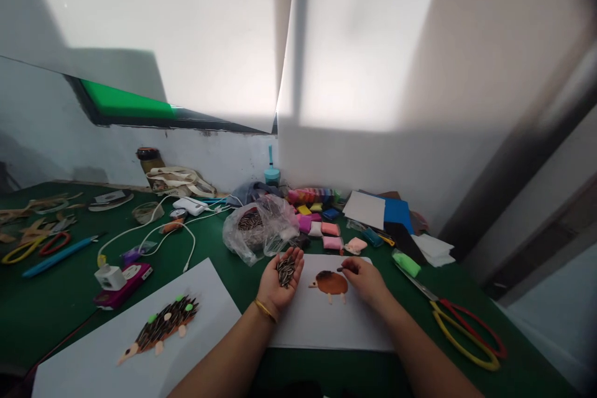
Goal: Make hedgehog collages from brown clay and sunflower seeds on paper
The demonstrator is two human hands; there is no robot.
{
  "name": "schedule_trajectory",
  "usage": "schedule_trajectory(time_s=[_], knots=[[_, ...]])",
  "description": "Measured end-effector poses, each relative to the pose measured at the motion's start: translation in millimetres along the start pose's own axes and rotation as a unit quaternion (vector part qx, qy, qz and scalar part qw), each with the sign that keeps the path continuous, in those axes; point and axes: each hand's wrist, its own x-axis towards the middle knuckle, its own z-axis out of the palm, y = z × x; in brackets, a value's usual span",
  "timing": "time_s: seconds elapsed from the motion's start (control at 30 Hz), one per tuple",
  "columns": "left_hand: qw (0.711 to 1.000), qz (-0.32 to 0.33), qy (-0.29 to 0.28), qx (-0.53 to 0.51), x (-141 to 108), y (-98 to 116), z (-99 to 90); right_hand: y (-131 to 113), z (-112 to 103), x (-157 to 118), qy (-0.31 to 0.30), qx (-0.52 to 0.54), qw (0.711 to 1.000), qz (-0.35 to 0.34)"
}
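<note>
My left hand (275,289) is turned palm up and cupped around a small heap of striped sunflower seeds (285,271). Thumb and fingers of my right hand (366,281) pinch a dark sunflower seed (340,269) just off the upper right of a hedgehog figure (332,285). That figure is brown clay with a pale snout and feet, and dark seeds cover part of its upper back. It lies on a white sheet of paper (321,329), beneath both hands. On another white sheet (84,354) at left is a hedgehog (163,326) covered in seeds, with green and pale dots.
A plastic bag of seeds (261,227) stands behind my left hand. Colourful clay packets (332,242) lie at the back. Large red-and-yellow scissors (466,329) and green clay (407,263) lie at right. A power strip (124,286) with white cables sits at left.
</note>
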Motion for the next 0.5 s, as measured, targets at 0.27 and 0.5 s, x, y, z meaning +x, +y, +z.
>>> schedule_trajectory(time_s=[0.27,0.5], knots=[[1.000,-0.005,0.012,0.006,-1.2,-4.2,-4.3,-10.4,6.7,-2.5,-0.014,-0.151,0.987,-0.046],[1.000,-0.003,0.014,0.012,-0.1,-4.2,-6.6,-8.4,10.2,1.7,-0.028,-0.219,0.972,-0.078]])
